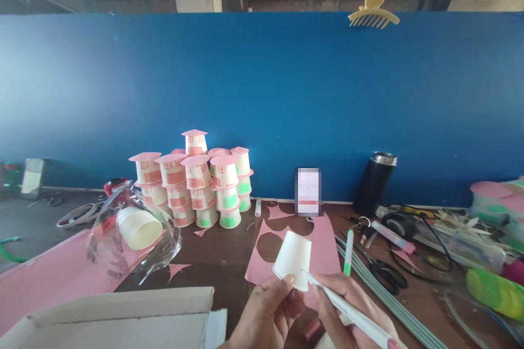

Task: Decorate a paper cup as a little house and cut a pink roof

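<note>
My left hand [268, 311] pinches a plain white paper cup [293, 259] by its rim, holding it upside down and tilted above the table. In my right hand [352, 311] is a white marker pen [347, 311], and its tip touches the cup's rim. Under the cup lies a pink paper sheet [323, 245] with round holes cut out of it.
A stack of paper-cup houses with pink roofs [196, 180] stands at the back by the blue wall. A plastic sleeve of white cups [135, 229] lies left on pink paper. A cardboard box [123, 316] sits near left. Black flask [374, 182], scissors [382, 270], green-tipped pen [348, 253] right.
</note>
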A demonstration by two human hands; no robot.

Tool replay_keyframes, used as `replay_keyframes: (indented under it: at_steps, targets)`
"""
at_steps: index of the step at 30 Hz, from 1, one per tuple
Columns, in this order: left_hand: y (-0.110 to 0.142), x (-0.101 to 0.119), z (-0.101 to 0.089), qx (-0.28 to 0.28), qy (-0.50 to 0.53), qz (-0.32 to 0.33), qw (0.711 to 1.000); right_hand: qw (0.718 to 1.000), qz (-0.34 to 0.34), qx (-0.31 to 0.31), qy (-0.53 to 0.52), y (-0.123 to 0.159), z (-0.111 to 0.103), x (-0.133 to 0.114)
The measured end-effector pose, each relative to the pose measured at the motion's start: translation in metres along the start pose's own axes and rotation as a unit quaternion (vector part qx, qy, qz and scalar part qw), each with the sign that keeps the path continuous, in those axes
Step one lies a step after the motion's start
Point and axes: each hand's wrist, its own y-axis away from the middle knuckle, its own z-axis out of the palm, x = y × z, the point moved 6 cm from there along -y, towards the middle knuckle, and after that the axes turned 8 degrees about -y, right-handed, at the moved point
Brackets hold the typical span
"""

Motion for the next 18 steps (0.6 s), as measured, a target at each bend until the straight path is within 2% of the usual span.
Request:
replay_keyframes:
  at_steps: [13,18]
  targets:
    - [0.0,0.0,0.003,-0.056,-0.037,0.018,0.998,0.999,0.014,-0.011,0.037,0.009,0.004,0.011]
    - [0.0,0.0,0.003,-0.057,-0.04,0.019,0.997,0.999,0.011,-0.017,0.034,0.009,0.005,0.011]
